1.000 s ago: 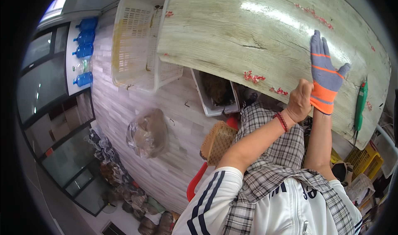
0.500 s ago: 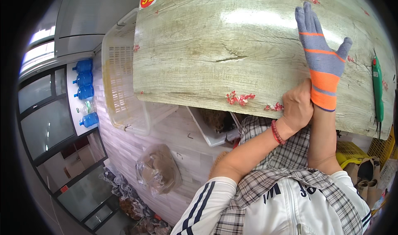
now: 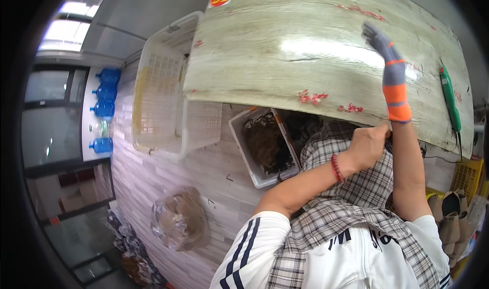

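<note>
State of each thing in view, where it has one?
Left hand: bare, fingers curled; grip unclear
Right hand: gloved, fingers extended
Glove: worn
Green tool: lying on table; power unclear
White bin: open, holding brown material
White basket: beside table
Plastic bag: filled
Blue bottles: in a row

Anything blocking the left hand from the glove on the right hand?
Nothing visible does: the bare left hand is just short of the glove's orange cuff, beside the right wrist.

Over the tabletop [image 3: 249,49], a hand can pass freely to the left of the gloved right hand [image 3: 395,85]; to its right, the green tool [image 3: 450,98] (lying near the edge) makes an obstacle.
</note>
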Available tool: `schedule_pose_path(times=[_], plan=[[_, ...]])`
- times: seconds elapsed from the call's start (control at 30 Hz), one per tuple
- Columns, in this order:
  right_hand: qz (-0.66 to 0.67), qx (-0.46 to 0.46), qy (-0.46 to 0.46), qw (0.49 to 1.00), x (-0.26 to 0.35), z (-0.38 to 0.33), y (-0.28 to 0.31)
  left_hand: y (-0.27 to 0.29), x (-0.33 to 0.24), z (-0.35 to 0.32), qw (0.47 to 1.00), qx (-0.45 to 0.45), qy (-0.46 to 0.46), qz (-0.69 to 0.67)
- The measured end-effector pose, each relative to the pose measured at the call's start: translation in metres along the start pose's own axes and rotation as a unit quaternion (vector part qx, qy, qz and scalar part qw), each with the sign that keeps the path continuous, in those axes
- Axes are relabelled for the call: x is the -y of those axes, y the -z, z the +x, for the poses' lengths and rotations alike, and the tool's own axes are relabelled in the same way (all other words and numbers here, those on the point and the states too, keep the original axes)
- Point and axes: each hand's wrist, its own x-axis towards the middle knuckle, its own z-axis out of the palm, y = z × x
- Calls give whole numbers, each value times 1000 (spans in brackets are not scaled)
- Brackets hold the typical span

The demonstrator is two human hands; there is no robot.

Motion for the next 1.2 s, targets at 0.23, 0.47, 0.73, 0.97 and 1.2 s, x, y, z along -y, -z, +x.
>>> schedule_pose_path(times=[0.23,0.47,0.73,0.97,1.2], plan=[[-605,96,136,779,-43,-62,6,127,188,-232,811,-427,286,280],[-591,89,93,796,-48,-66,7,123,250,-374,296,-497,757,-303],[-592,99,80,796,-41,-67,-4,112,310,-355,426,-572,682,-160],[-603,104,58,789,-42,-66,-2,154,344,-277,498,-479,722,-45],[-583,80,78,805,-43,-68,-4,241,323,-264,690,-381,559,258]])
